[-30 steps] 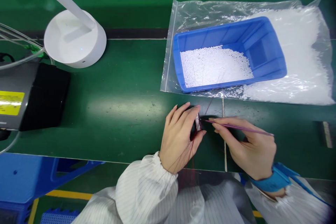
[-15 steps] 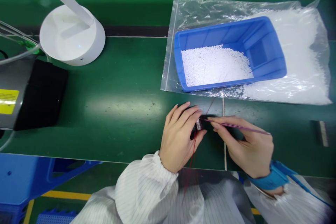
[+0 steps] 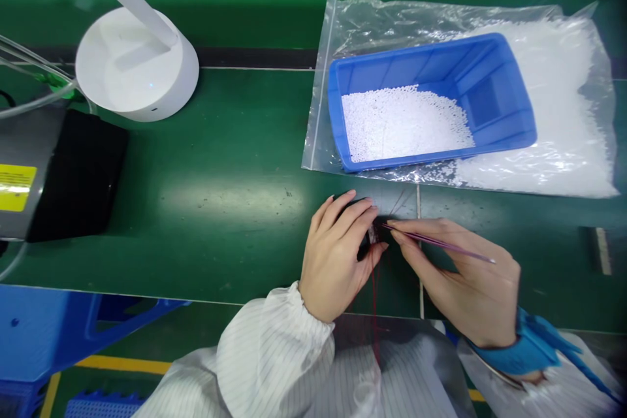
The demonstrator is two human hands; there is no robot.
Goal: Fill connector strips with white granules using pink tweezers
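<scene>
Small block (image 3: 373,234) on the tabletop (image 3: 220,202), pinched by the left hand (image 3: 336,255); the right hand's (image 3: 465,277) grip is closed around tweezers (image 3: 441,243), tips beside it. Red wires (image 3: 375,300) dangle; work seems underway, its finished share too small to tell.

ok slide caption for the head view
Left hand holds a small part, right hand a thin tool, near a bin.

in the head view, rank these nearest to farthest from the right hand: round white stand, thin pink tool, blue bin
1. Thin pink tool: held in the right hand, its tip pointing left.
2. Blue bin: beyond the hand, toward the top of the view.
3. Round white stand: far off at upper left.
</scene>
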